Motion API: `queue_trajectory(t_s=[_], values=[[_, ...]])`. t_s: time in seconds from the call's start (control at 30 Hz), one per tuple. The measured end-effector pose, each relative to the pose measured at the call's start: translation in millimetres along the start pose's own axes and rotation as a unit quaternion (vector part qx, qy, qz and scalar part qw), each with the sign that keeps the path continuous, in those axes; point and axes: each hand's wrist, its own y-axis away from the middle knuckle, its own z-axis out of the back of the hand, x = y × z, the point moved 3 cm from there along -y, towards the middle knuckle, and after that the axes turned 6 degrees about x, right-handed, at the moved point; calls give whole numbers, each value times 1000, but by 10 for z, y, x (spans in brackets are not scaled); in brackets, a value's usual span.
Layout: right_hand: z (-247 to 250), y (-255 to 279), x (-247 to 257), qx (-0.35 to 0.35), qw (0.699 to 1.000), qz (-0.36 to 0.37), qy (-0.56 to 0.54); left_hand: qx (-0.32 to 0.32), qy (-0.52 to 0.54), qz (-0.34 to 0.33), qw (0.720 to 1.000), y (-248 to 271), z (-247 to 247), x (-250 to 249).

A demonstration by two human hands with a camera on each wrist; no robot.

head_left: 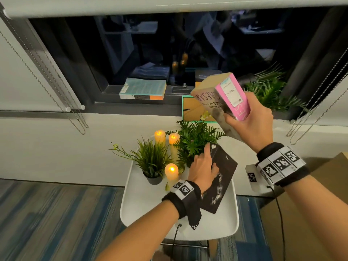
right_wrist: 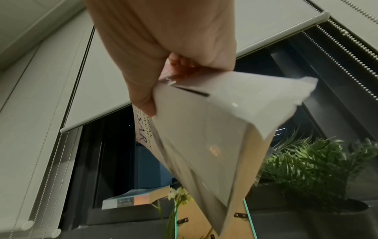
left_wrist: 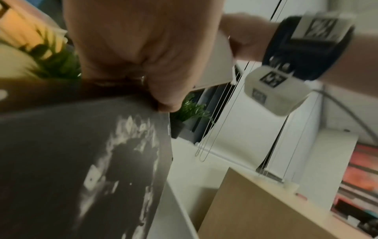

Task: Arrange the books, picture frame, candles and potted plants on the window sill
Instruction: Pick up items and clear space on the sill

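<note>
While our right hand [head_left: 248, 121] carries the pink book [head_left: 224, 98], fingers clamped round it, toward the window sill [head_left: 131, 106], our left hand [head_left: 203, 168] grips the black book [head_left: 220, 181] on the white table [head_left: 150, 208]; next we lay both beside the teal book [head_left: 143, 89].

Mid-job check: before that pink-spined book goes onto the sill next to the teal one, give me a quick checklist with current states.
1. Right hand grips the pink-spined book firmly: ok, fingers wrapped round its lower end, book raised and tilted.
2. Free spot on the window sill beside the teal book: ok, bare sill shows to its left.
3. Teal book settled: ok, lying flat on the sill.
4. Picture frame out of the path: not ok, it lies directly under the raised book, hanging over the sill edge.
5. Left hand has the black book under control: ok, holding it on the white table.
6. Lit candles stay undisturbed: cannot tell, they stand close to the left wrist.
</note>
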Motion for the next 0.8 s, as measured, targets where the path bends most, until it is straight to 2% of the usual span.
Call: queue_trajectory(t_s=[0.17, 0.3, 0.57, 0.8], values=[[-108, 16, -57, 35, 999, 10, -10, 42, -48, 27, 998, -168, -293, 262], [-151, -8, -84, 51, 998, 18, -14, 69, -7, 56, 996, -281, -335, 340], [-266, -67, -82, 77, 996, 33, -13, 127, -105, 65, 984, -452, -422, 307], [-335, -83, -154, 95, 995, 31, -1, 191, -73, 33, 978, -493, -415, 335]])
